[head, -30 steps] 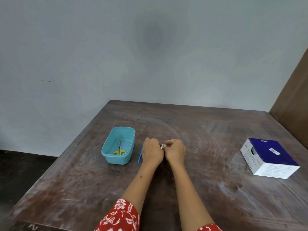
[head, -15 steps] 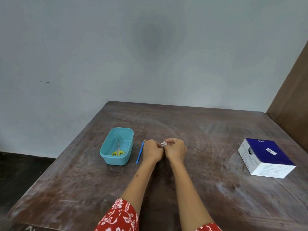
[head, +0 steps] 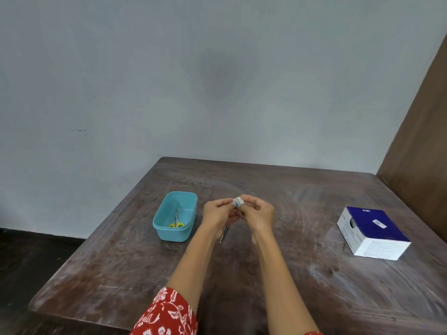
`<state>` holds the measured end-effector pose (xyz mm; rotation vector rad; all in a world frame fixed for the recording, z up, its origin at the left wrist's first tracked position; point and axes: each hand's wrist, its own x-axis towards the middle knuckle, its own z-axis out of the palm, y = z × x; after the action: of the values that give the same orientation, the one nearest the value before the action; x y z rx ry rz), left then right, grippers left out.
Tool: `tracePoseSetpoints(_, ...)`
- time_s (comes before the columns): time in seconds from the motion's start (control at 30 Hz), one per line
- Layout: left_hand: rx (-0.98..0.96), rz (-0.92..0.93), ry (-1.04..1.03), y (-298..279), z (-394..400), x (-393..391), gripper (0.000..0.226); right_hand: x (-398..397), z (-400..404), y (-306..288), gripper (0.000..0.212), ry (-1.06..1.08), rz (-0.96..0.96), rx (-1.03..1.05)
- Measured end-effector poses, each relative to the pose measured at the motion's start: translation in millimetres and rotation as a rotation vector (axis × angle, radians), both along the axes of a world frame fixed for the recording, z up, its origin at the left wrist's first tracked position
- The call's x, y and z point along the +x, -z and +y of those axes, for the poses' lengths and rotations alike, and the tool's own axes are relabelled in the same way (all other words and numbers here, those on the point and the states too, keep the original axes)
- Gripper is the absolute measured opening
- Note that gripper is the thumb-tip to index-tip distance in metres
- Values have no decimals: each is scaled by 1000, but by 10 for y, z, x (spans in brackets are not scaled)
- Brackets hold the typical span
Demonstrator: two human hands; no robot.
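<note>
Lower edge of frame, left of centre: red floral sleeve (head: 167, 313); both bare forearms run up from it toward mid-frame over the dark, scuffed wooden table (head: 108, 269). Mid-frame: left hand (head: 216, 212) and right hand (head: 257, 212) meet fingertip to fingertip, with the fingers of both curled. Both pinch a small white piece (head: 237, 201) between thumb and fingers. The piece sits at the top of the joined hands, just right of the frame's midline, and is too small to identify. Just below the left hand is a thin grey tool (head: 224, 234), slanted. I cannot tell whether it is held or lies on the table. Left of the hands, near but apart: teal plastic tub (head: 175, 233) with yellow-handled scissors (head: 177, 221) lying inside. Far right of frame, well apart from the hands: blue-and-white box (head: 373, 233) flat on the table. Beyond the table's far edge: pale grey wall (head: 217, 81) across the upper frame, with a brown panel (head: 420, 141) at the right edge.
</note>
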<state>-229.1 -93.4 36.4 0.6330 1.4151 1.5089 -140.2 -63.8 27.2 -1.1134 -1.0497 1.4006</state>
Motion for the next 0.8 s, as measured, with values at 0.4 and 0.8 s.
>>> tracePoseSetpoints(0.4,89,-38,-31,-152,-519,12,1,260,-467,-163,17,-162,249,-133)
tracePoseSetpoints(0.8,74,-10,8,-247,-678,-54,5,249,-619,-246,9,-322,80,-8)
